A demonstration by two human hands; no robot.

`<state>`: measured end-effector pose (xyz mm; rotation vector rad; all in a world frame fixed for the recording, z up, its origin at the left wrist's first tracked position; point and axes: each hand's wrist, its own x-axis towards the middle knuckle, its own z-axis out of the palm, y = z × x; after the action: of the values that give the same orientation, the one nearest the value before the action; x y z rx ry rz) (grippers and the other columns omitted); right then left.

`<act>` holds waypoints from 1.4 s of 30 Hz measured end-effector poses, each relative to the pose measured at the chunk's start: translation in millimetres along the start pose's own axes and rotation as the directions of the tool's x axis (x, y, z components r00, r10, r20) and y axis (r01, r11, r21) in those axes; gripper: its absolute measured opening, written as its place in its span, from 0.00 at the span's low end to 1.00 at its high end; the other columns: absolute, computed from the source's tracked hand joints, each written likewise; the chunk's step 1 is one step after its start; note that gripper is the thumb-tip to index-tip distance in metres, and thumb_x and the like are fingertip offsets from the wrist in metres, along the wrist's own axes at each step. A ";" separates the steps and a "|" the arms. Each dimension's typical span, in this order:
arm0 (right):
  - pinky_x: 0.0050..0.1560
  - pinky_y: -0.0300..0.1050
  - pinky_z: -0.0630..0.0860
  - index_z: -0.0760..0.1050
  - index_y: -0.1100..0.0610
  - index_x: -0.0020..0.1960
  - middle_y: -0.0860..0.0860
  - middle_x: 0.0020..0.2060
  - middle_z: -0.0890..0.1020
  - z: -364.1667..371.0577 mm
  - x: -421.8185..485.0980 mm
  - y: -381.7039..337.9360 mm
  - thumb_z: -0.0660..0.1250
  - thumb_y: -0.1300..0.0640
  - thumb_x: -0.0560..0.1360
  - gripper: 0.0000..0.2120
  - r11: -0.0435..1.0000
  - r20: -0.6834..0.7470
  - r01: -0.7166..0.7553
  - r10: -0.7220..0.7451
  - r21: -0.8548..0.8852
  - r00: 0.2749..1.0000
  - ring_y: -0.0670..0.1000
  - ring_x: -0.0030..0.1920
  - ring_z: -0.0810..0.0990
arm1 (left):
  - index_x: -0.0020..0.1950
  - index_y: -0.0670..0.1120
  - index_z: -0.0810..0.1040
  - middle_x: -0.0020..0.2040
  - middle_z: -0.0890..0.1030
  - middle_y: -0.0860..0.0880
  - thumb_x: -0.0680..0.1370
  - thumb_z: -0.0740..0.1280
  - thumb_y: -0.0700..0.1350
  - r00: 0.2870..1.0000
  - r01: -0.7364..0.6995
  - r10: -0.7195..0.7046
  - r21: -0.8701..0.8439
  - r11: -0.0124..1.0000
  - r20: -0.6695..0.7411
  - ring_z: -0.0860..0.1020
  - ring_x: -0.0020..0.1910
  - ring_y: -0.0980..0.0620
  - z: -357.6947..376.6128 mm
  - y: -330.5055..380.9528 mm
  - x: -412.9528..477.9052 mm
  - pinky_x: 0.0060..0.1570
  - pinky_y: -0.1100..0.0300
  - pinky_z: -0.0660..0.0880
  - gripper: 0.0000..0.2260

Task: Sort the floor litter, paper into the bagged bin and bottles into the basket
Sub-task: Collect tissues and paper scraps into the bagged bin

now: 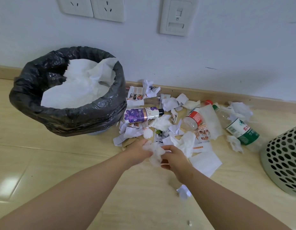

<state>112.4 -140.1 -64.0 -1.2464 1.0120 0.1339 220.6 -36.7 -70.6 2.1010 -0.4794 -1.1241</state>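
Forearms are reaching in from the bottom of the frame, and I am closing my left hand [138, 151] and right hand [174, 159] together on one crumpled tissue wad [155, 153] at lower centre, fingers clamped on it from both sides. Pale wood-look floor [44, 163] is running up to a white wall [227, 55] bearing sockets [90, 5] along the top edge. I am seeing the bagged bin [67, 117] sitting at centre left, already holding white paper, and the perforated basket [283, 158] standing at the right edge. Between them, paper scraps [205, 161] are lying scattered. A green-labelled bottle [240, 128] is lying with its long axis diagonal, cap toward upper left; the purple bottle [142, 114] is lying nearly level, black cap pointing right.
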 end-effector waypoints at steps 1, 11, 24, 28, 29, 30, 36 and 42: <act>0.39 0.42 0.75 0.73 0.57 0.49 0.54 0.39 0.79 2.0 0.0 -2.1 0.57 0.70 0.74 0.12 0.998 0.025 -0.019 0.018 0.055 1.000 0.52 0.35 0.77 | 0.58 0.49 0.75 0.55 0.73 0.50 0.76 0.66 0.43 1.000 0.002 -0.002 -0.026 1.000 -0.004 0.73 0.49 0.50 0.8 -0.8 0.6 0.39 0.63 0.72 0.11; 0.42 0.42 0.78 0.74 0.59 0.46 0.56 0.37 0.80 -10.9 3.4 -5.7 0.62 0.71 0.75 0.09 0.979 -0.028 -0.006 0.012 0.204 1.000 0.51 0.35 0.80 | 0.40 0.47 0.73 0.39 0.75 0.48 0.75 0.66 0.41 0.998 0.063 -0.065 -0.156 0.986 -0.009 0.73 0.37 0.50 1.7 -8.0 8.3 0.40 0.56 0.74 0.05; 0.63 0.48 0.65 0.66 0.48 0.68 0.50 0.71 0.60 -52.4 10.4 15.7 0.58 0.61 0.75 0.22 0.349 -0.152 -0.062 -0.235 -0.935 0.960 0.56 0.68 0.63 | 0.67 0.45 0.64 0.62 0.67 0.43 0.77 0.63 0.38 0.888 -0.455 0.168 0.870 0.190 0.428 0.74 0.55 0.40 24.1 -37.4 -16.2 0.33 0.53 0.65 0.20; 0.58 0.45 0.67 0.69 0.53 0.65 0.50 0.63 0.71 -56.6 13.0 25.4 0.57 0.64 0.74 0.20 0.302 -0.103 -0.029 -0.231 -0.953 0.967 0.54 0.61 0.70 | 0.63 0.44 0.70 0.59 0.73 0.44 0.78 0.59 0.38 0.912 -0.407 0.071 0.869 0.281 0.404 0.74 0.56 0.43 22.7 -38.4 -12.7 0.39 0.56 0.64 0.13; 0.57 0.44 0.68 0.71 0.55 0.63 0.51 0.60 0.74 -57.0 13.2 24.3 0.57 0.64 0.75 0.18 0.310 -0.112 -0.029 -0.251 -0.950 0.962 0.54 0.59 0.72 | 0.62 0.44 0.71 0.59 0.74 0.45 0.79 0.58 0.39 0.919 -0.385 0.055 0.862 0.331 0.390 0.75 0.56 0.44 22.5 -38.1 -12.1 0.40 0.56 0.64 0.12; 0.55 0.44 0.69 0.73 0.56 0.61 0.53 0.58 0.77 -57.8 13.9 23.0 0.57 0.64 0.75 0.16 0.335 -0.123 -0.027 -0.269 -0.942 0.955 0.54 0.57 0.74 | 0.61 0.45 0.71 0.59 0.74 0.45 0.79 0.58 0.40 0.930 -0.350 0.045 0.847 0.400 0.364 0.75 0.56 0.44 22.2 -36.8 -11.3 0.41 0.56 0.64 0.12; 0.44 0.39 0.67 0.75 0.59 0.57 0.54 0.52 0.79 -65.6 12.0 15.4 0.62 0.62 0.75 0.11 0.574 -0.205 -0.007 -0.280 -0.819 0.938 0.51 0.45 0.73 | 0.55 0.46 0.74 0.52 0.77 0.48 0.77 0.63 0.50 0.982 -0.186 0.172 0.586 0.789 0.081 0.74 0.54 0.47 17.1 -2.8 -0.7 0.45 0.57 0.70 0.11; 0.59 0.44 0.71 0.65 0.52 0.69 0.52 0.66 0.67 -70.9 7.1 19.2 0.64 0.61 0.74 0.25 0.422 -0.133 0.044 -0.380 -0.906 0.915 0.54 0.61 0.70 | 0.40 0.48 0.66 0.38 0.72 0.50 0.77 0.63 0.47 0.940 -0.054 0.178 0.389 0.920 -0.291 0.72 0.41 0.47 10.0 22.1 15.6 0.36 0.58 0.65 0.09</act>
<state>65.5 -194.6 -80.4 -2.4694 1.0633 0.2984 221.0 -65.4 -67.4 2.4906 -0.6950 -0.6323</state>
